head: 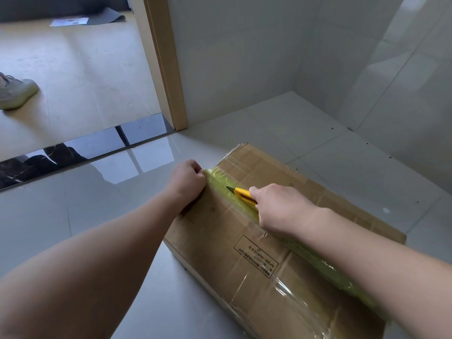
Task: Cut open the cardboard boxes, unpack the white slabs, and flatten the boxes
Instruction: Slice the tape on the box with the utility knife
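At the middle of the view, the right hand is wrapped around a yellow utility knife, fingers curled about the handle, the dark blade tip pointing toward ten o'clock and touching the yellow-green tape that runs along the cardboard box. That strip lies along the box's long axis, from ten o'clock down to four o'clock, and passes under the right wrist and forearm. The uncut stretch, as I judge it, lies ahead of the blade at ten o'clock, ending at the box's far left corner. There the left hand sits, fingers curled against the corner where the tape ends; whether it pinches the tape or just braces the box I cannot tell. It stands in line with the blade's path and near it, so a slip forward would run toward those knuckles.

Beyond the box, pale floor tiles reach the white wall, with a wooden door frame at twelve o'clock and a shoe at nine.

Hidden: the cut behind the hand, covered by the forearm; the box's near end, cropped off; the white slabs, sealed inside.
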